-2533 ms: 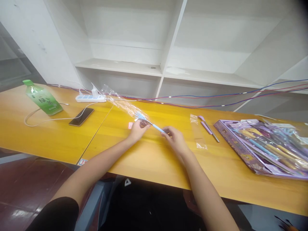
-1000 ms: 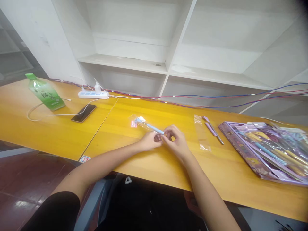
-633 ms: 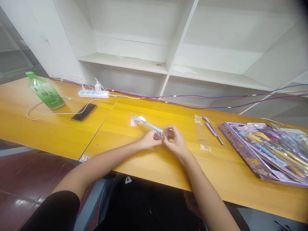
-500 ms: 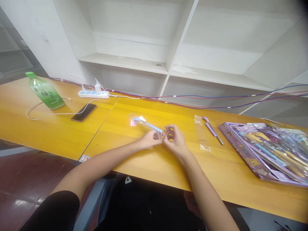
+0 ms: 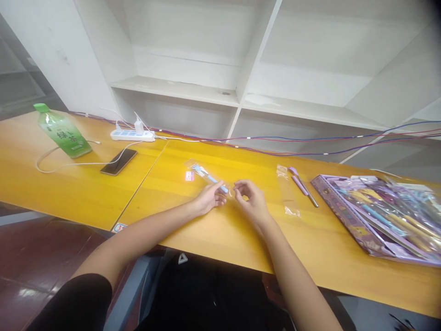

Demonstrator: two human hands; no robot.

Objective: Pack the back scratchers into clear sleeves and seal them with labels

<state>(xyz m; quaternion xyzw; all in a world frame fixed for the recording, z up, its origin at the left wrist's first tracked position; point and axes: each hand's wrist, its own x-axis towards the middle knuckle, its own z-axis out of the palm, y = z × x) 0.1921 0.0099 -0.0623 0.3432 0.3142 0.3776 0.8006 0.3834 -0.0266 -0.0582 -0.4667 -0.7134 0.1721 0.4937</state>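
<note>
A light-blue back scratcher [image 5: 220, 185] with a hand-shaped end lies in a clear plastic sleeve [image 5: 189, 163], a pink-and-white label at its far end. My left hand [image 5: 209, 198] holds the sleeve by its near end, thumb on top over the handle and fingers curled below. Just right of the sleeve's end, my right hand [image 5: 253, 197] is closed in a loose pinch, thumb and forefinger tips close together. Whether they hold a bit of film cannot be made out.
To the right lie a flattened clear sleeve [image 5: 288, 193], a purple rod with a metal shaft [image 5: 305, 187] and a patterned box [image 5: 347, 220] of wrapped items. At left are a phone [image 5: 119, 162], a power strip [image 5: 132, 134] and a green bottle [image 5: 65, 133]. Shelving stands behind.
My hands have drawn apart from touching, the left moving slightly left and its thumb now lying along the handle. The right hand has come away from the sleeve's end.
</note>
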